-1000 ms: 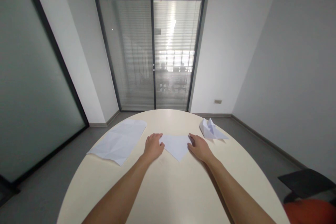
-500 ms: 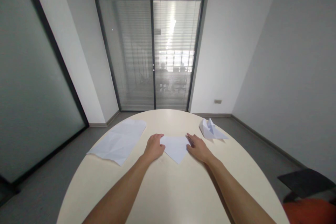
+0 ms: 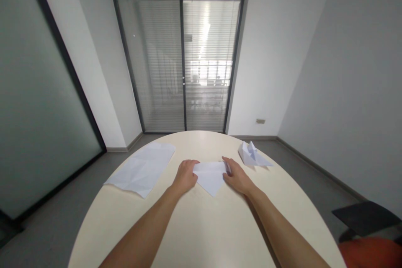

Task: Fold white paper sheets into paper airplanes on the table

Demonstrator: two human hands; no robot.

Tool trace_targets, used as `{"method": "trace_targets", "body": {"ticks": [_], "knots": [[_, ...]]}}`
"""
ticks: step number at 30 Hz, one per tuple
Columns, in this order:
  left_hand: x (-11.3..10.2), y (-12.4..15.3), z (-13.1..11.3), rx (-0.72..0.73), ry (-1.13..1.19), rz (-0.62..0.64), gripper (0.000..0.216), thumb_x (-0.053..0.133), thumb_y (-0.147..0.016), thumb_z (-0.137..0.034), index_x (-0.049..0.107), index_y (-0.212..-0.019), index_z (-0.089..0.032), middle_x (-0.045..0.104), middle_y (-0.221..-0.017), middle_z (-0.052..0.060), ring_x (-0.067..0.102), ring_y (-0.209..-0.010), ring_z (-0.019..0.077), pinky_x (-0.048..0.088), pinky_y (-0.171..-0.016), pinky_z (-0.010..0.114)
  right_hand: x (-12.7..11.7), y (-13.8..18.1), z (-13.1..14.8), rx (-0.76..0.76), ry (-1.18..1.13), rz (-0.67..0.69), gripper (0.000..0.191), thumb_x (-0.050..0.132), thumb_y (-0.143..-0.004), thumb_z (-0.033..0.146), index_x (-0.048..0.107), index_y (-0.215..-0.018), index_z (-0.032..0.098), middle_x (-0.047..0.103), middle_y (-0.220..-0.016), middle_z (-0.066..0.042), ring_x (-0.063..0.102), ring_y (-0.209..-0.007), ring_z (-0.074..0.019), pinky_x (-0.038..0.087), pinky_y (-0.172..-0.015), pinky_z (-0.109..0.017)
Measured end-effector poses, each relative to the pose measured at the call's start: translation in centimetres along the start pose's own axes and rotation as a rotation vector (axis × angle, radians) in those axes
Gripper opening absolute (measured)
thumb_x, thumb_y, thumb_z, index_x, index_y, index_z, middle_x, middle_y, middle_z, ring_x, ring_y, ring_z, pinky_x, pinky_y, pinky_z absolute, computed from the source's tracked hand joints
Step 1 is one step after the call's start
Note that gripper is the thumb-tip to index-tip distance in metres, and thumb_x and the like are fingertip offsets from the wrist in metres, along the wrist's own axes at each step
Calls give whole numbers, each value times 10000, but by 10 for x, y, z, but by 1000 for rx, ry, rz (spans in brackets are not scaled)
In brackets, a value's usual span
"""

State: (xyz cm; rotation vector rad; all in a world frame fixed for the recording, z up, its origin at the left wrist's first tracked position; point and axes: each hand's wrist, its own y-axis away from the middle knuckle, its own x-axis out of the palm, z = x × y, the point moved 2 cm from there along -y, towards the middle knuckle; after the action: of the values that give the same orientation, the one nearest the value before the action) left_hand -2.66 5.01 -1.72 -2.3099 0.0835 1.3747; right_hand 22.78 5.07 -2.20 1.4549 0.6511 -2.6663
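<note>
A folded sheet of white paper (image 3: 211, 178) lies on the table between my hands, its point facing me. A crease runs across it near the far edge, and the strip beyond looks slightly raised. My left hand (image 3: 186, 174) grips the left corner, with thumb and fingers curled round it. On the opposite corner my right hand (image 3: 235, 174) pinches the paper, its index finger reaching along the far edge. Some fingertips of both hands are hidden.
The round cream table (image 3: 201, 230) carries a creased flat paper sheet (image 3: 143, 167) at the left and a folded paper boat (image 3: 251, 155) at the far right. A dark chair part (image 3: 366, 217) with a red area below stands beyond the right edge.
The far strip of the paper has tilted up along a crease. My right index finger has risen slightly, and my left fingers have shifted a little inward.
</note>
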Motion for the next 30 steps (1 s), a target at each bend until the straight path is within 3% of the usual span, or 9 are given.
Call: {"method": "trace_targets", "body": {"ticks": [7, 12, 16, 23, 30], "knots": [[-10, 3, -9, 88, -134, -54, 442, 528, -737, -76, 646, -1147, -192, 622, -1101, 82, 505, -1109, 244, 350, -1057, 376, -7, 0, 6, -9, -59, -42, 494, 559, -736, 187, 602, -1229, 183, 591, -1217, -92, 526, -1197, -236, 380, -1092, -369], [-17, 6, -18, 75, -175, -21, 422, 522, -769, -88, 640, -1153, -220, 624, -1135, 80, 491, -1150, 254, 285, -1103, 413, -6, -1, 3, 35, -119, -66, 449, 583, -725, 196, 601, -1173, 212, 582, -1211, -69, 587, -1063, -206, 451, -982, -331], [-19, 6, -20, 80, -186, -13, 399, 517, -783, -83, 639, -1139, -214, 639, -1109, 78, 498, -1127, 250, 313, -1071, 397, -7, -1, 2, 127, -141, -48, 432, 616, -731, 227, 594, -1162, 221, 636, -1142, -53, 625, -878, -185, 486, -842, -312], [-19, 6, -23, 65, -258, -4, 261, 508, -819, -96, 653, -1006, -205, 630, -1049, 92, 502, -1074, 263, 410, -952, 398, -15, 1, 13, 47, -88, 23, 276, 567, -790, 248, 684, -1037, 212, 706, -965, -50, 636, -909, -205, 462, -826, -294], [-18, 11, -33, -65, -345, 30, 252, 476, -861, -86, 641, -1017, -196, 576, -1120, 122, 465, -1123, 272, 476, -856, 348, -14, 1, 15, -17, -32, 58, 261, 537, -807, 208, 717, -996, 215, 709, -960, -50, 631, -898, -198, 462, -816, -284]]}}
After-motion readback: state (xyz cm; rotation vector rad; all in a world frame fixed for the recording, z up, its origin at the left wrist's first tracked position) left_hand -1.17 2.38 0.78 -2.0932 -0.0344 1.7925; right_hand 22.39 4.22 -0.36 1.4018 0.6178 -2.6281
